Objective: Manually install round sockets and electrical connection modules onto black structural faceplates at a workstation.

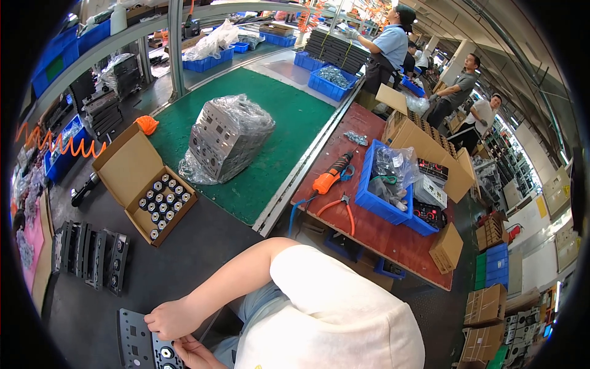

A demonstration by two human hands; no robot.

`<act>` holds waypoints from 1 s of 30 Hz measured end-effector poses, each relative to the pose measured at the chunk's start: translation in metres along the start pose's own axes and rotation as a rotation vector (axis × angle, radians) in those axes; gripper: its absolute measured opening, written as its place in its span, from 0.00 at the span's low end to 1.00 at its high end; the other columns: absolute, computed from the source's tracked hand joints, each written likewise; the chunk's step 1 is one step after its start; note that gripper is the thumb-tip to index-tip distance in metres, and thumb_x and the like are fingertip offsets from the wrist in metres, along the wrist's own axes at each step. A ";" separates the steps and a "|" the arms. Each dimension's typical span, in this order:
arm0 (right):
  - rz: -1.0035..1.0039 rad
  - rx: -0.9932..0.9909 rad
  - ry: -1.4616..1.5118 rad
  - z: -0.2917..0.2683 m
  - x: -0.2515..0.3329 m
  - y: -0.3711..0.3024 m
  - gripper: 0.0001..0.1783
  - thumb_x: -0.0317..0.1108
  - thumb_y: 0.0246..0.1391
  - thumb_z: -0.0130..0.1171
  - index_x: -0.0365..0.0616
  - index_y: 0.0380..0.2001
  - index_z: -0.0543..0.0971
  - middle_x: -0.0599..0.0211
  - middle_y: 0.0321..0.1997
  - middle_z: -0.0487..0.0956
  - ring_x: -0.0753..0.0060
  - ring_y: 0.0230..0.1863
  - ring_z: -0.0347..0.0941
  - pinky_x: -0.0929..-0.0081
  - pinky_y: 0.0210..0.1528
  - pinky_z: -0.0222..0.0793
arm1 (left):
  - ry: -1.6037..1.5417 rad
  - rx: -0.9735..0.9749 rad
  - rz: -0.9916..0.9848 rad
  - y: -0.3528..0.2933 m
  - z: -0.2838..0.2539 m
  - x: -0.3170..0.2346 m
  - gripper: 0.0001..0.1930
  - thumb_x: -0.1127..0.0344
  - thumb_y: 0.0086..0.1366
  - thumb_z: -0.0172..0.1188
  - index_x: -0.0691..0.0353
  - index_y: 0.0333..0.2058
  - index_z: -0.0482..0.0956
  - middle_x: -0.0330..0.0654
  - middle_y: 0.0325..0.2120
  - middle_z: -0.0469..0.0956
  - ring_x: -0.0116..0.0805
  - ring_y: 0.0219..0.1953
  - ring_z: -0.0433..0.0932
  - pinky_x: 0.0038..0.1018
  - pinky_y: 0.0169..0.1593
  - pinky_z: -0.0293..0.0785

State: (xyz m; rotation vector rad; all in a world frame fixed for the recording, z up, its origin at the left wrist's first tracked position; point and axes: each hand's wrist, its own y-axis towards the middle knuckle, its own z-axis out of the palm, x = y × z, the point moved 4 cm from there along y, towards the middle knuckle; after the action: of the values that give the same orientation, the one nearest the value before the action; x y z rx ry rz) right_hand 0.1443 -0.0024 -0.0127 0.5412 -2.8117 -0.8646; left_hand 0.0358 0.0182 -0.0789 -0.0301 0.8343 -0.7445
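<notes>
At the lower left, a dark metal panel (135,338) with cut-out holes lies on the black worktop. Against its right side is a bracket strip (158,343) carrying round silver-and-black parts. My right hand (174,319) has its fingers curled and closed on the panel's upper edge, where the panel meets the strip. Just below it, my left hand (195,355) pinches the right edge of the strip beside the round parts. Part of the left hand and the lower end of the panel run out of view.
An open cardboard box (132,212) of round silver-topped parts sits ahead, with several black brackets (92,255) standing left of it. Plastic-wrapped metal panels (227,138) rest on a green mat (289,114). On the red side table (332,212) are an orange power screwdriver (332,175), pliers (344,212) and a blue bin (384,206).
</notes>
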 end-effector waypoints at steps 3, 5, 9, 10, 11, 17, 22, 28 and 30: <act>-0.105 0.008 -0.078 -0.012 0.009 0.015 0.04 0.35 0.38 0.61 0.49 0.20 0.81 0.74 0.27 0.77 0.71 0.37 0.70 0.74 0.37 0.69 | -0.011 -0.044 0.029 -0.002 -0.010 -0.007 0.14 0.69 0.61 0.53 0.73 0.43 0.72 0.49 0.43 0.70 0.37 0.48 0.69 0.29 0.52 0.69; -0.134 0.041 -0.046 -0.012 0.005 0.013 0.05 0.36 0.37 0.61 0.49 0.18 0.81 0.75 0.26 0.77 0.71 0.37 0.70 0.74 0.36 0.68 | -0.015 -0.047 0.010 -0.002 -0.004 -0.005 0.15 0.69 0.61 0.53 0.74 0.43 0.71 0.50 0.44 0.70 0.37 0.48 0.69 0.29 0.52 0.69; -0.131 0.002 -0.099 -0.013 0.005 0.009 0.05 0.37 0.37 0.61 0.49 0.18 0.80 0.76 0.26 0.76 0.72 0.37 0.70 0.74 0.36 0.67 | 0.035 -0.038 0.015 -0.002 0.003 -0.003 0.16 0.68 0.61 0.53 0.75 0.43 0.71 0.50 0.44 0.70 0.38 0.49 0.68 0.31 0.53 0.67; -0.100 -0.003 -0.118 -0.013 0.005 0.009 0.06 0.38 0.37 0.61 0.49 0.17 0.80 0.76 0.26 0.76 0.72 0.37 0.69 0.74 0.36 0.66 | 0.030 -0.028 0.017 -0.002 0.002 -0.003 0.16 0.68 0.61 0.53 0.75 0.43 0.71 0.50 0.44 0.70 0.39 0.49 0.68 0.32 0.54 0.67; -0.069 -0.007 -0.137 -0.013 0.005 0.008 0.07 0.38 0.37 0.61 0.49 0.17 0.79 0.76 0.25 0.76 0.72 0.37 0.69 0.75 0.36 0.65 | 0.028 -0.030 0.021 -0.002 0.001 -0.004 0.16 0.68 0.61 0.53 0.75 0.43 0.71 0.50 0.44 0.70 0.39 0.49 0.68 0.32 0.54 0.67; 0.045 -0.068 -0.175 -0.008 0.003 0.005 0.08 0.40 0.37 0.60 0.49 0.16 0.78 0.78 0.26 0.75 0.73 0.38 0.67 0.77 0.36 0.62 | 0.075 -0.036 0.048 -0.003 0.004 -0.006 0.14 0.70 0.60 0.53 0.73 0.43 0.71 0.51 0.44 0.70 0.40 0.49 0.68 0.33 0.54 0.66; 0.023 -0.060 -0.205 -0.003 0.006 0.008 0.08 0.41 0.38 0.61 0.50 0.17 0.79 0.79 0.27 0.75 0.74 0.38 0.67 0.77 0.37 0.62 | 0.070 -0.062 0.043 -0.002 0.000 -0.006 0.14 0.69 0.61 0.54 0.72 0.43 0.71 0.50 0.44 0.70 0.39 0.50 0.68 0.32 0.55 0.66; -0.174 -0.032 -0.099 -0.016 0.002 0.009 0.06 0.39 0.39 0.61 0.51 0.18 0.79 0.79 0.28 0.76 0.74 0.40 0.68 0.76 0.39 0.64 | 0.092 -0.052 0.012 -0.004 0.003 -0.005 0.17 0.66 0.61 0.53 0.73 0.46 0.71 0.52 0.47 0.70 0.40 0.52 0.67 0.32 0.58 0.64; -0.188 -0.011 -0.083 -0.014 0.001 0.008 0.05 0.38 0.38 0.61 0.51 0.18 0.80 0.79 0.29 0.76 0.74 0.40 0.68 0.76 0.39 0.65 | 0.091 -0.028 0.017 -0.003 0.004 -0.005 0.18 0.66 0.61 0.53 0.73 0.46 0.70 0.52 0.47 0.69 0.40 0.52 0.67 0.33 0.58 0.64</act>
State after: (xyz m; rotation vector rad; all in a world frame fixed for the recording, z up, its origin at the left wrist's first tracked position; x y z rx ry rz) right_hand 0.1440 -0.0039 0.0038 0.7958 -2.8631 -0.9567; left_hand 0.0343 0.0186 -0.0720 -0.0142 0.9305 -0.7225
